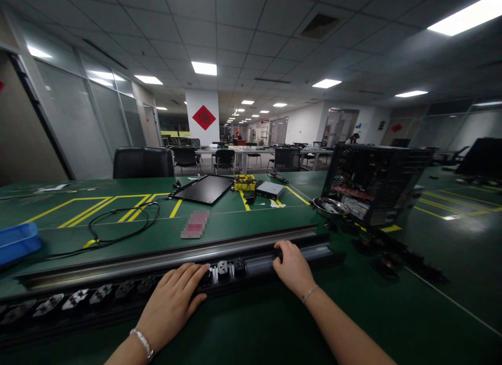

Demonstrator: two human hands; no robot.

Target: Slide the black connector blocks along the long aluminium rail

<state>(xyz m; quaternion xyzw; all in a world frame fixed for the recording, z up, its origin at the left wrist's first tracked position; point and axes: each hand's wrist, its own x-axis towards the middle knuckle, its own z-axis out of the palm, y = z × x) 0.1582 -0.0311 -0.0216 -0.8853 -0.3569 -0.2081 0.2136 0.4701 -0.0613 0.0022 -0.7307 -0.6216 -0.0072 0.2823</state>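
Observation:
A long black channel rail (257,266) runs across the front of the table, with several black and silver plug-like modules (75,299) seated along its left and middle. My left hand (174,297) lies over the rail with fingers stretched out, its fingertips touching a module partly hidden under them. Just right of those fingers sit a silver module (223,268) and a black module (239,265). Toward the rail's right end, my right hand (293,268) has its fingers curled round a small dark piece, mostly hidden. Behind lies a second long rail (164,256) with a shiny face.
An open computer case (376,182) stands at the right, beside a metal bowl (331,207) and several dark parts (386,263). Further back lie a black panel (206,189), a yellow box (244,182) and a grey box (270,190). A cable (117,240) and blue bin (19,242) are left.

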